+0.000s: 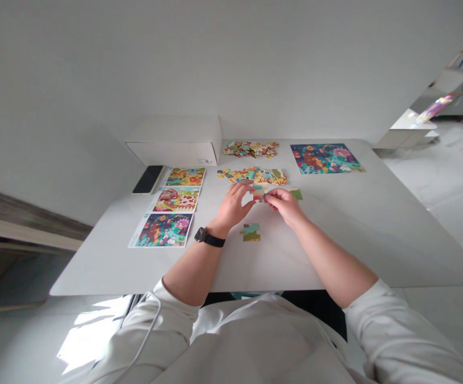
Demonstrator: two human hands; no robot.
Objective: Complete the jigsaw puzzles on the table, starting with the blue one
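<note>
Apparently jigsaw piece (258, 194) in right hand (285, 206)

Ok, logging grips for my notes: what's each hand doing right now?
Left hand: open, fingers curved, apparently holding nothing.
Right hand: closed in a pinch, holding a multicoloured cardboard jigsaw piece.

Jigsaw pieces (252, 174) right of picture cards (175, 199)

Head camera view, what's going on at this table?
A person at a white table is handling jigsaw pieces. The right hand pinches a small piece, with the left hand right beside it. A joined section lies just below the hands, and a row of pieces and a heap of pieces lie beyond them. Three picture cards lie to the left, a larger colourful picture to the far right.
</note>
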